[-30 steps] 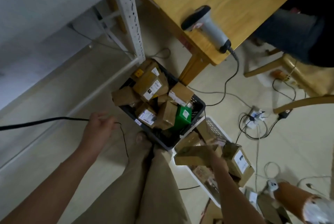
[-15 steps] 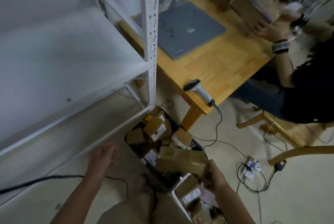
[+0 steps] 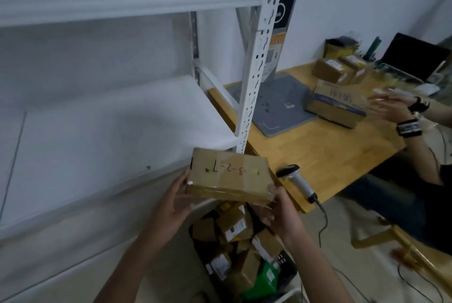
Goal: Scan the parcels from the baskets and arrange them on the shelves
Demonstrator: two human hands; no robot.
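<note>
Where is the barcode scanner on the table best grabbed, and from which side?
By the pale handle of the barcode scanner, from the near edge of the wooden table: it lies flat, handle angled toward that edge, cable hanging off its end.

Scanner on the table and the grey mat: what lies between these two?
Only bare wooden tabletop lies between the scanner and the grey mat, as the head view shows.

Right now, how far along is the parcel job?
Done: no parcel shows on the visible shelf. In hand: left hand and right hand hold a flat brown parcel above the basket. Left: scanning it with the scanner lying on the table, shelving it, then the basket's other parcels.
</note>
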